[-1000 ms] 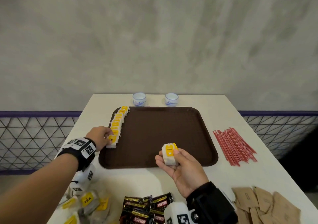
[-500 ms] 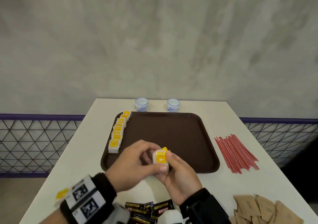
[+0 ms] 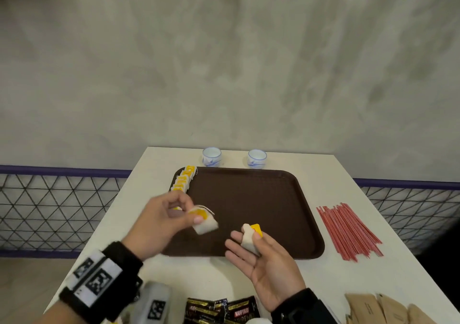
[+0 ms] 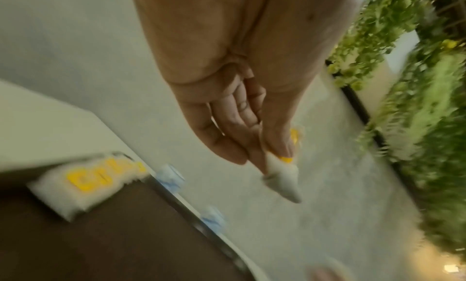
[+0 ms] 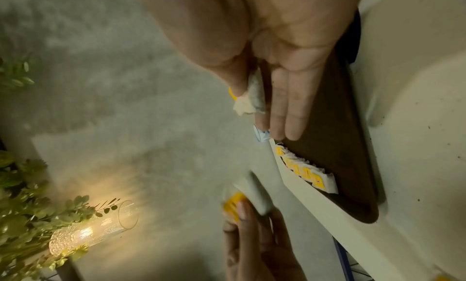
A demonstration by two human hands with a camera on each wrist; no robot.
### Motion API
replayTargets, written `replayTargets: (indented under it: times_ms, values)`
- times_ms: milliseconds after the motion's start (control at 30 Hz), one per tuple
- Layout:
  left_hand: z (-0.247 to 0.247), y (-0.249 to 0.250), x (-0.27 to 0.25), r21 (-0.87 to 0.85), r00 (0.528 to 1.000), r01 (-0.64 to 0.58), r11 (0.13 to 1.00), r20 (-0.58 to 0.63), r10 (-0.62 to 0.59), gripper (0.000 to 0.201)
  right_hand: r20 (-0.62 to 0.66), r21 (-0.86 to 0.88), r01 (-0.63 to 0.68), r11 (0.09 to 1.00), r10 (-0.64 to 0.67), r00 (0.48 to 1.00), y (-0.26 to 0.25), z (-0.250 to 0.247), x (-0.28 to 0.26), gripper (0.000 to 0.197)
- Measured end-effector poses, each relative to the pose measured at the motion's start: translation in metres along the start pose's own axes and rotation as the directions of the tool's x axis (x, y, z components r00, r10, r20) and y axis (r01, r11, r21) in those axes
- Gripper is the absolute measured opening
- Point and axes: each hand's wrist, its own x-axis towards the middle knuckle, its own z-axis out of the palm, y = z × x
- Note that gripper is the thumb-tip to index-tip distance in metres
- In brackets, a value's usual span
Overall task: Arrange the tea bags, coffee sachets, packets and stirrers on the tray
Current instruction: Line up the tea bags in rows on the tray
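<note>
Half a second ago both my hands met on 1 stack of tea bags; now they are apart. My left hand (image 3: pixel 161 220) pinches a tea bag (image 3: pixel 204 222) between thumb and fingers above the near-left part of the tray (image 3: pixel 261 206). My right hand (image 3: pixel 267 261) lies palm up, thumb pressing a second tea bag (image 3: pixel 250 239) against the fingers at the tray's near edge.

Only the head view shows the red stirrers (image 3: pixel 348 231) fanned out right of the tray, the brown packets (image 3: pixel 388 308) and the black coffee sachets (image 3: pixel 224 310) marked "KOPIKO". The right wrist view alone shows a lit glass lamp (image 5: pixel 93 229).

The row of tea bags (image 3: pixel 183 180) runs along the tray's left edge, long axis pointing to the 2 cups (image 3: pixel 211 156), yellow tags up; their print is too blurred to read.
</note>
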Motion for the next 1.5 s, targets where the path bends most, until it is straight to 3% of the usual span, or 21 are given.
replayTargets:
  times_ms: [100, 200, 400, 500, 667, 767, 833, 933, 1000, 1167, 1233, 1300, 1400, 1500]
  values:
    - [-0.038, -0.021, 0.023, 0.251, 0.992, 0.108, 0.962, -0.086, -0.089, 0.023, -0.039, -0.036, 0.004, 0.999, -0.005, 0.999, -0.003, -0.006, 0.000, 0.026]
    - [-0.058, -0.052, 0.043, 0.557, 0.984, 0.174, 0.812, -0.060, -0.169, 0.025, -0.072, -0.080, -0.022, 0.997, 0.016, 0.997, 0.000, -0.008, 0.003, 0.025]
    - [-0.051, -0.089, 0.066, 0.735, 0.959, 0.177, 0.654, 0.022, -0.284, 0.032, -0.130, -0.180, -0.009, 0.984, -0.014, 0.991, 0.000, -0.009, 0.005, 0.021]
    - [-0.052, -0.098, 0.074, 0.778, 0.957, 0.190, 0.598, -0.010, -0.291, 0.034, -0.154, -0.205, -0.021, 0.978, -0.011, 0.988, -0.003, -0.010, 0.002, 0.015]
    - [-0.052, -0.083, 0.073, 0.703, 0.986, 0.163, 0.692, -0.130, -0.100, 0.045, -0.114, -0.200, -0.008, 0.980, -0.015, 0.993, -0.002, -0.008, 0.000, 0.019]
    - [-0.032, -0.050, 0.054, 0.562, 0.985, 0.086, 0.822, -0.171, 0.014, 0.032, -0.086, -0.169, -0.008, 0.986, -0.007, 0.996, -0.003, -0.008, -0.001, 0.025]
    - [-0.008, -0.024, 0.028, 0.429, 0.999, 0.001, 0.903, -0.044, 0.020, 0.022, -0.071, -0.146, -0.011, 0.989, 0.000, 0.997, -0.003, -0.005, -0.001, 0.027]
    - [0.029, 0.004, -0.013, 0.245, 0.980, -0.054, 0.968, 0.200, 0.004, 0.035, -0.022, -0.144, 0.013, 0.990, -0.016, 1.000, -0.001, 0.002, -0.002, 0.026]
    - [0.046, 0.009, -0.027, 0.203, 0.970, -0.061, 0.977, 0.244, 0.009, 0.034, 0.036, -0.175, 0.030, 0.984, -0.025, 0.999, 0.001, 0.007, -0.005, 0.028]
    - [0.057, 0.007, -0.035, 0.218, 0.997, -0.014, 0.976, 0.072, -0.002, 0.025, 0.013, -0.347, 0.064, 0.936, -0.063, 0.998, 0.008, 0.010, -0.010, 0.020]
    - [0.055, 0.007, -0.039, 0.205, 0.998, -0.007, 0.979, 0.063, -0.006, 0.014, -0.002, -0.403, 0.089, 0.911, -0.098, 0.995, 0.010, 0.009, -0.012, 0.019]
    - [0.052, 0.008, -0.042, 0.172, 0.998, -0.005, 0.985, 0.069, -0.007, 0.018, 0.002, -0.430, 0.123, 0.895, -0.135, 0.991, 0.010, 0.010, -0.014, 0.017]
    - [0.048, 0.013, -0.049, 0.053, 0.999, 0.039, 0.998, 0.021, -0.040, 0.023, 0.046, -0.483, 0.236, 0.843, -0.245, 0.968, 0.008, 0.013, -0.021, 0.017]
    - [0.051, 0.019, -0.058, -0.128, 0.990, 0.140, 0.982, 0.048, -0.135, 0.024, 0.144, -0.572, 0.401, 0.715, -0.393, 0.908, 0.007, 0.017, -0.030, 0.022]
